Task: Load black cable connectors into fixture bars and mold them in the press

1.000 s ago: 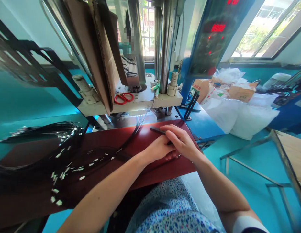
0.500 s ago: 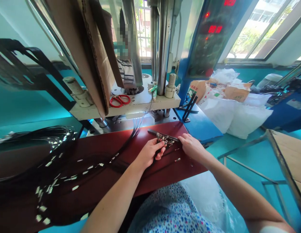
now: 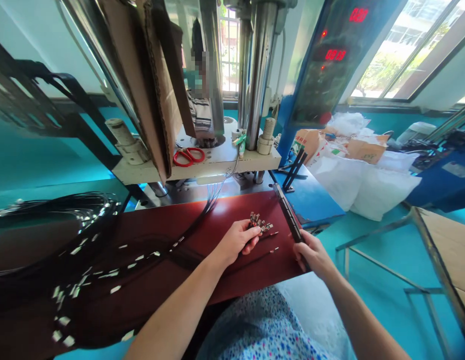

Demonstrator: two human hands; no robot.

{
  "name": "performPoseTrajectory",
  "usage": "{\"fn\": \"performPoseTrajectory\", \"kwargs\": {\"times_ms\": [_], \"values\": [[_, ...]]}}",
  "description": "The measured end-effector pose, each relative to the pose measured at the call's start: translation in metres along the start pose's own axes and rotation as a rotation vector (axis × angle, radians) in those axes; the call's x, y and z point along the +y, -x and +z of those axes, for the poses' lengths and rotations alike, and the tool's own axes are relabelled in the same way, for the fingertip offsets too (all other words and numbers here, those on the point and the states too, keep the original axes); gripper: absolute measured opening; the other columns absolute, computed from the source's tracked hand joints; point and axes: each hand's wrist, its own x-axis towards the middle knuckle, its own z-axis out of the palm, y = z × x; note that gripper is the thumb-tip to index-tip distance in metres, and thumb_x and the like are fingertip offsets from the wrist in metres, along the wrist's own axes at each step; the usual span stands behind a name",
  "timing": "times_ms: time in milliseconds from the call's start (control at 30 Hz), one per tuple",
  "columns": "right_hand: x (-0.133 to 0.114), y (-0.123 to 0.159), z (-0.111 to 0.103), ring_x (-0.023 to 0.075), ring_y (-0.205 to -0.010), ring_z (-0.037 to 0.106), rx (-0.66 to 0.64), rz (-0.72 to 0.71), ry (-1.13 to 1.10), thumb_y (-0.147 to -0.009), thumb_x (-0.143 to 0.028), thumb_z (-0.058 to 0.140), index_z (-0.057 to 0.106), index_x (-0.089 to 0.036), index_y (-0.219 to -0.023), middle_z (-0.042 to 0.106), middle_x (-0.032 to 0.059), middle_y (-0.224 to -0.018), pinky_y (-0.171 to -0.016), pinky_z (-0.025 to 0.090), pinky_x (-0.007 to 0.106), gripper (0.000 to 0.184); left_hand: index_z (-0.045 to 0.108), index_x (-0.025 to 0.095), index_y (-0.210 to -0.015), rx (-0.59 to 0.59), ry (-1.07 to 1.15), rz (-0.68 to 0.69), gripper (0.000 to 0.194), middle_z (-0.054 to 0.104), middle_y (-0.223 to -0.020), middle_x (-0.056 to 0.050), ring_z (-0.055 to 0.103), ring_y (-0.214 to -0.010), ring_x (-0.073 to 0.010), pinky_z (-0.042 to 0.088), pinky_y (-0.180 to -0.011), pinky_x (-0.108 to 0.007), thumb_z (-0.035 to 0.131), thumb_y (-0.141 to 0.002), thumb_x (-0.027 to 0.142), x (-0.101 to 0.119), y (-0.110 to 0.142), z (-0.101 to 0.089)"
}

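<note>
My left hand (image 3: 238, 241) is closed around a bunch of black cables, whose metal connector ends (image 3: 259, 221) fan out past the thumb over the dark red table (image 3: 236, 280). Two single cable ends (image 3: 274, 250) stick out beside the bunch, just above the tabletop or on it; I cannot tell which. My right hand (image 3: 311, 252) grips the near end of a long dark slotted bar (image 3: 289, 212), which points away from me over the table's right edge. Further left, the black cables (image 3: 168, 252) with white tags run across the table.
Behind the table stands a press with steel columns (image 3: 260, 75) and red-handled scissors (image 3: 188, 156) on its plate. A blue ledge (image 3: 315, 192) adjoins at right, below a control panel with red digits (image 3: 335, 55). White sacks (image 3: 382, 190) and a metal frame (image 3: 382, 267) stand further right.
My right hand has moved right and toward me, swinging the dark bar from crosswise beside the connectors to pointing away. My left hand keeps hold of the cables, almost in place.
</note>
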Motion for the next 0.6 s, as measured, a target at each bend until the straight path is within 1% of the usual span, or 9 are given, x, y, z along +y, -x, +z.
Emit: {"fn": "performPoseTrajectory", "kwargs": {"times_ms": [33,100,167,233,333,500,567,600], "values": [[0.002,0.005,0.012,0.0094,-0.029,0.037,0.018,-0.027,-0.13,-0.073,-0.029,0.046,0.044,-0.02,-0.088,0.044,-0.0099,-0.045,-0.029,0.025,0.019,0.018,0.05,0.013,-0.072,-0.016,0.003,-0.02,0.029,0.047,-0.051,0.005,0.034,-0.035,-0.0021,0.02,-0.033,-0.014,0.063,-0.068,0.039,-0.001,-0.001,-0.001],[0.002,0.009,0.034,0.0084,-0.03,0.036,0.032,-0.098,-0.299,-0.078,-0.035,0.048,0.046,-0.019,-0.092,0.044,-0.0094,-0.046,-0.029,0.025,0.019,0.021,0.052,0.013,-0.074,-0.05,0.016,-0.061,0.03,0.048,-0.052,0.004,0.037,-0.036,-0.0027,0.021,-0.033,-0.014,0.064,-0.067,0.039,-0.002,-0.001,-0.002],[-0.001,0.008,0.051,0.0076,-0.031,0.036,0.029,-0.163,-0.37,-0.083,-0.041,0.046,0.048,-0.018,-0.093,0.044,-0.0084,-0.047,-0.031,0.026,0.019,0.025,0.053,0.012,-0.076,-0.069,0.027,-0.076,0.032,0.049,-0.052,0.003,0.038,-0.037,-0.0034,0.022,-0.033,-0.014,0.064,-0.068,0.041,-0.002,0.0,-0.004],[-0.003,0.004,0.061,0.0072,-0.032,0.036,0.037,-0.208,-0.369,-0.086,-0.044,0.043,0.049,-0.016,-0.094,0.045,-0.0074,-0.048,-0.032,0.026,0.019,0.03,0.055,0.011,-0.077,-0.072,0.027,-0.09,0.034,0.048,-0.05,0.003,0.038,-0.037,-0.0041,0.024,-0.033,-0.015,0.062,-0.069,0.043,-0.003,0.001,-0.005],[-0.004,0.0,0.063,0.0077,-0.033,0.038,0.046,-0.224,-0.341,-0.089,-0.047,0.036,0.051,-0.016,-0.094,0.046,-0.0064,-0.048,-0.033,0.027,0.019,0.035,0.056,0.01,-0.076,-0.078,0.012,-0.137,0.034,0.045,-0.048,0.003,0.037,-0.037,-0.0047,0.024,-0.033,-0.016,0.062,-0.069,0.043,-0.003,0.002,-0.006],[-0.004,-0.002,0.062,0.008,-0.033,0.039,0.055,-0.222,-0.315,-0.091,-0.045,0.031,0.052,-0.016,-0.093,0.047,-0.006,-0.048,-0.034,0.028,0.02,0.036,0.053,0.012,-0.07,-0.153,-0.019,-0.153,0.026,0.045,-0.049,0.003,0.039,-0.041,-0.006,0.027,-0.037,-0.018,0.064,-0.067,0.036,-0.001,0.004,-0.002],[-0.006,-0.001,0.064,0.0082,-0.034,0.039,0.068,-0.227,-0.299,-0.091,-0.045,0.032,0.051,-0.016,-0.088,0.047,-0.0059,-0.048,-0.034,0.029,0.02,0.034,0.051,0.013,-0.066,-0.13,-0.078,-0.131,0.024,0.046,-0.05,0.003,0.039,-0.043,-0.0064,0.027,-0.038,-0.018,0.065,-0.065,0.033,-0.002,0.006,0.002],[-0.007,-0.001,0.065,0.0082,-0.034,0.039,0.076,-0.226,-0.295,-0.091,-0.044,0.033,0.051,-0.017,-0.084,0.047,-0.0058,-0.047,-0.035,0.029,0.02,0.034,0.05,0.014,-0.066,-0.096,-0.132,-0.114,0.023,0.046,-0.05,0.004,0.039,-0.043,-0.0065,0.028,-0.039,-0.018,0.065,-0.064,0.032,-0.002,0.007,0.005]]}}
